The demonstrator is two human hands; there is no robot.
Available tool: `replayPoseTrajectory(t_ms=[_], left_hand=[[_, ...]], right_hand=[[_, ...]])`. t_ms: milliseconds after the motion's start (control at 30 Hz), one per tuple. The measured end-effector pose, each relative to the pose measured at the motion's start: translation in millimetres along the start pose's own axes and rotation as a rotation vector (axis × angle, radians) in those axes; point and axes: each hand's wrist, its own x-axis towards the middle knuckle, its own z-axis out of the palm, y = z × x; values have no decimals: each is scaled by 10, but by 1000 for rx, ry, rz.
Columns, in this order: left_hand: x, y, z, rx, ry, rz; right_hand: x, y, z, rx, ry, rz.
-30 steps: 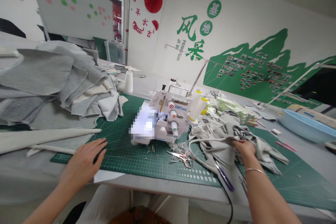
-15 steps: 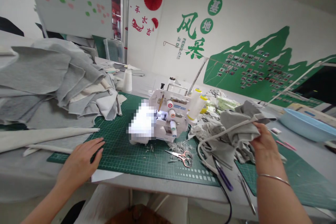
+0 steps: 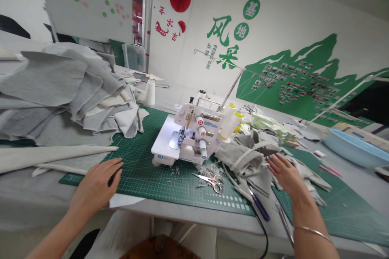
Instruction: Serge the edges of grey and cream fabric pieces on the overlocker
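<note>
My left hand (image 3: 96, 184) lies flat and open on the near left corner of the green cutting mat (image 3: 142, 174), holding nothing. My right hand (image 3: 284, 172) hovers open, fingers spread, just over a crumpled heap of grey fabric pieces (image 3: 252, 158) to the right of a small white overlock sewing machine (image 3: 194, 137). Small scissors (image 3: 211, 181) lie on the mat in front of the machine, among thread scraps.
A tall stack of grey fabric (image 3: 60, 97) fills the left of the table, with long pale strips (image 3: 51, 156) beside it. A purple-handled tool (image 3: 258, 206) and a black cable (image 3: 266, 234) lie near the table edge. A blue basin (image 3: 352, 147) stands at the far right.
My right hand had lifted a grey fabric piece; it has now let it drop back on the heap and is open above it. My left hand has stayed put.
</note>
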Motion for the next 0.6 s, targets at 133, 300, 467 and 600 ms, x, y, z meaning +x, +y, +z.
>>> replayPoseTrajectory(t_ms=[133,300,467,600], left_hand=[[1,-3,6,-5,8,-4],[2,22,-14,7,8,-9],[4,51,-44,8,19,-30],[1,64,-58,-5,21,-39]], right_hand=[[-303,-50,155,-81,-185,72],[-112,-554,148,-59,65,6],[167,-1387,19,-306,376,-272],[228,-1869,-3,-802,491,-544]])
